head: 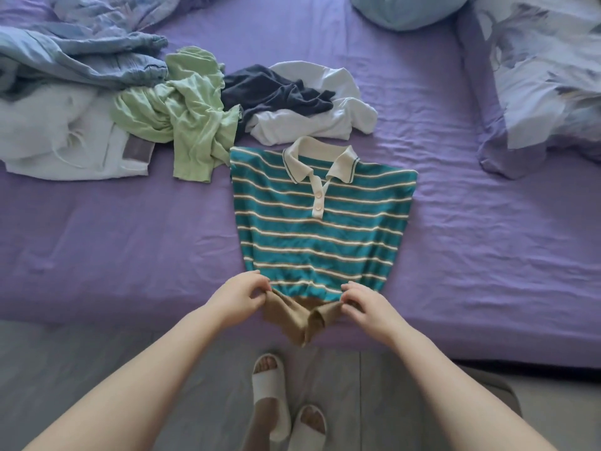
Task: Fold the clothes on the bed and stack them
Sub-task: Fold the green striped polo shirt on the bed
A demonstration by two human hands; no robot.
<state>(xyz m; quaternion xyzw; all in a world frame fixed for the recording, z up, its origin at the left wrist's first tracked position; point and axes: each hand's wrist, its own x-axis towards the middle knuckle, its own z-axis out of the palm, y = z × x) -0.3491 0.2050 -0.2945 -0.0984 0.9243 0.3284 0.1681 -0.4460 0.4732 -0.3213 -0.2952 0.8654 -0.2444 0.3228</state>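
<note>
1. While the teal knit polo shirt with white and tan stripes (322, 222) lies flat, front up, on the purple bed sheet (130, 239), I see both hands at its tan ribbed hem (300, 315), at the near bed edge.
2. Left hand (239, 296): fingers curled, pinching the hem's left corner.
3. Right hand (366, 304): fingers curled, pinching the hem's right corner; the hem sags and bunches between the two grips, hanging just over the edge.
4. Shirt body runs away from the hands, cream collar (320, 157) at the far end, sleeves tucked under, two pale buttons on a cream placket.
5. Beyond the collar: a crumpled white garment (325, 122) with a dark navy garment (276, 92) bunched on top.
6. To their left: a wrinkled light green garment (185, 125), touching white trousers with a grey patch (81, 148), and a rumpled blue-grey cloth (81, 60) behind.
7. Far right: a floral purple pillow (536, 86).
8. Below: white slippers (286, 405) on a grey floor.
</note>
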